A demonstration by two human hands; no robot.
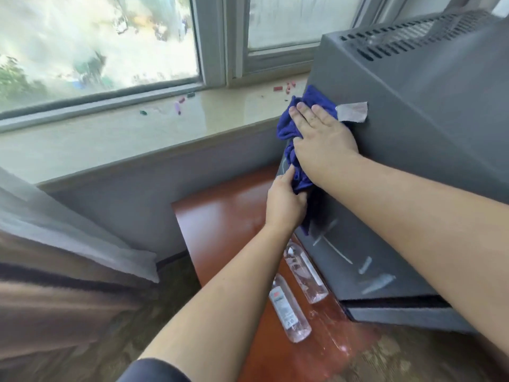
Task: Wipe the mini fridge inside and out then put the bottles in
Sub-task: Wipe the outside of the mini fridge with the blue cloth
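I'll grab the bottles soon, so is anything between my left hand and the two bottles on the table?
Nothing visible does. The left hand grips the blue cloth against the mini fridge; the nearer bottle and the farther bottle lie uncovered on the red-brown table below it, beside the fridge.

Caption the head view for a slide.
Right hand presses a blue cloth against the grey mini fridge while the left hand grips its lower end; two clear bottles lie on the table.

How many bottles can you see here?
2: the first bottle sits next to the mini fridge, the second bottle beside it on the red table. More may be hidden.
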